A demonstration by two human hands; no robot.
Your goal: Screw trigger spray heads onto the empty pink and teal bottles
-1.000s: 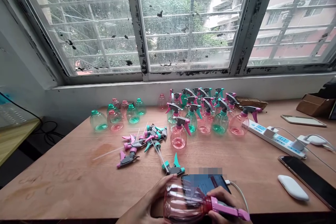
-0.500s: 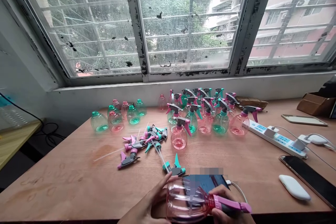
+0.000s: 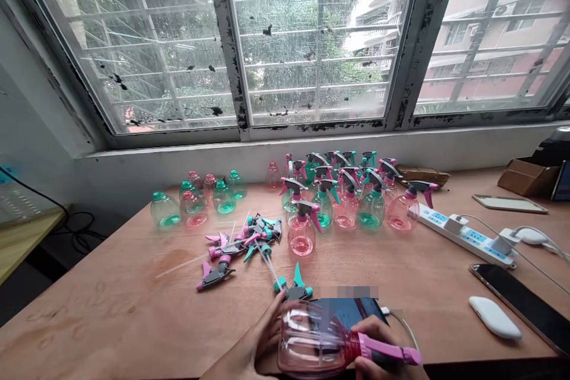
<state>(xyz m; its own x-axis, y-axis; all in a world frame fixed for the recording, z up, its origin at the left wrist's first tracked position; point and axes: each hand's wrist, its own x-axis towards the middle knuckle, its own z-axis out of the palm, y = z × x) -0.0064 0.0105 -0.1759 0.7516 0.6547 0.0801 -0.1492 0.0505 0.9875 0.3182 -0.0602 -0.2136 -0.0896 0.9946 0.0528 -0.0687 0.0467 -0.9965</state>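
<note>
A clear pink spray bottle (image 3: 312, 338) lies sideways between my hands, low at the table's front edge. My left hand (image 3: 262, 338) is wrapped round its base end. At the neck, the fingers of my right hand (image 3: 378, 341) grip the pink and grey spray head (image 3: 389, 350), which sits on the bottle's mouth. Just beyond my left fingertips lies a teal and grey spray head (image 3: 294, 288). Several more loose spray heads (image 3: 243, 243), pink or teal with thin clear tubes, are heaped farther back. A lit phone (image 3: 351, 312) is partly hidden behind the bottle.
Open pink and green bottles (image 3: 164, 211) stand back left. Several bottles with spray heads (image 3: 323, 208) crowd the back middle. On the right are a power strip (image 3: 463, 234) with cables, a dark phone (image 3: 521, 303), a white rounded case (image 3: 494, 317) and a cardboard box (image 3: 519, 177).
The view has shifted slightly, so everything sits a little farther left. Both hands keep their hold on the bottle and spray head, with little other visible movement.
</note>
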